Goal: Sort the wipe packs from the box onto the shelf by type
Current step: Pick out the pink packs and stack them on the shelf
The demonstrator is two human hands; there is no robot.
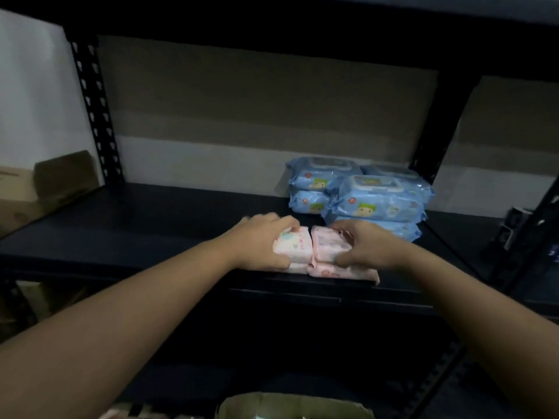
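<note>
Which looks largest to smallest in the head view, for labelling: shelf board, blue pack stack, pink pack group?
1. Shelf board, by far.
2. Blue pack stack.
3. Pink pack group, though nearer the camera and partly covered by both hands.

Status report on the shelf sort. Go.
Left hand grips left pink pack; right hand grips right pink pack, both atop lower pink packs. Blue packs stacked behind. Nothing in the way.

Pink patterned wipe packs (314, 252), blue cartoon-printed packs (375, 201), black shelf (136, 225).
</note>
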